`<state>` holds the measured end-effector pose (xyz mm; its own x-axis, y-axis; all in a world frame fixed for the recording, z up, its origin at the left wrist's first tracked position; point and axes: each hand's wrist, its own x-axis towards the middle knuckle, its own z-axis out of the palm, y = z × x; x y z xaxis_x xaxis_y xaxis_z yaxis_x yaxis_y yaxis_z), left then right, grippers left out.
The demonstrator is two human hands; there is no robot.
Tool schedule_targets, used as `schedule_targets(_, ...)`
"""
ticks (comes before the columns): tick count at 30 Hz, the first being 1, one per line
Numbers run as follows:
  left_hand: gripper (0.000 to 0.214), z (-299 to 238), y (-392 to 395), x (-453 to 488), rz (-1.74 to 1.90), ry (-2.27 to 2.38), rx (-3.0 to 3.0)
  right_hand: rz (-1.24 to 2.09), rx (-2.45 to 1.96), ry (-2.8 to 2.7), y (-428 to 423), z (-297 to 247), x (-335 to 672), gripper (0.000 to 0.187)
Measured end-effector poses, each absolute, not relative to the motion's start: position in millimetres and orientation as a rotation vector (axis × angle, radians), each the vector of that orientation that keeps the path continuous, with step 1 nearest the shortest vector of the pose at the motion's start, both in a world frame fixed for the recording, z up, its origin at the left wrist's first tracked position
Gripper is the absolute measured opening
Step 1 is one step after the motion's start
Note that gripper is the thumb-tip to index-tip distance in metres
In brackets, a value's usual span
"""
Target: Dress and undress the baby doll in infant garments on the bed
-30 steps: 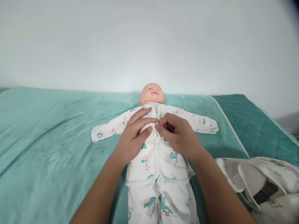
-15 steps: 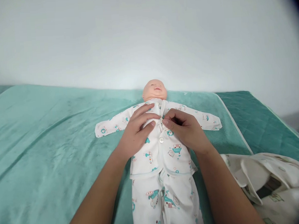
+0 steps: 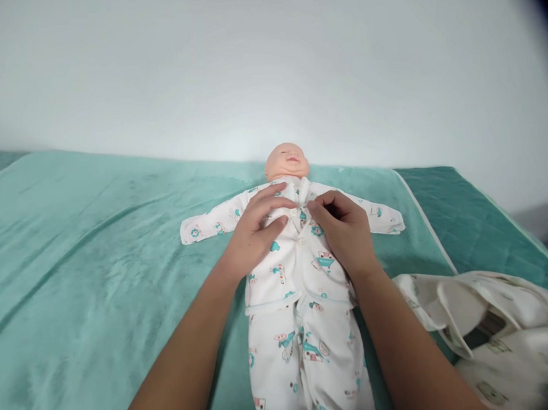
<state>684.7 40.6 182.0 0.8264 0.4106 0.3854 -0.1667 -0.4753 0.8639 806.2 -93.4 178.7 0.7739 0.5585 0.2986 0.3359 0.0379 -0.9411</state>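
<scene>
A baby doll [image 3: 287,159] lies on its back on a teal blanket [image 3: 95,240], arms spread. It wears a white printed shirt [image 3: 300,265] with buttons down the front and matching trousers [image 3: 306,357]. My left hand [image 3: 257,231] lies on the doll's chest, its fingertips pinching the left edge of the shirt front near the collar. My right hand [image 3: 345,231] is curled on the other side, pinching the right edge of the shirt front. The two hands nearly meet at the upper button.
A heap of cream printed cloth [image 3: 490,328] lies at the lower right on the blanket. A darker quilted teal mat [image 3: 465,218] shows at the right. A plain white wall [image 3: 266,69] stands behind the bed.
Both hands have moved up the shirt front, from the middle of the chest to just below the collar. The camera view has shifted slightly.
</scene>
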Motion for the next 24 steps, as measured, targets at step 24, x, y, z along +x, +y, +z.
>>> schedule_targets(24, 0.014, 181.8, 31.8, 660.4, 0.637, 0.027, 2.335, 0.255, -1.633, -1.35, -135.3, 182.4, 788.1, 0.007)
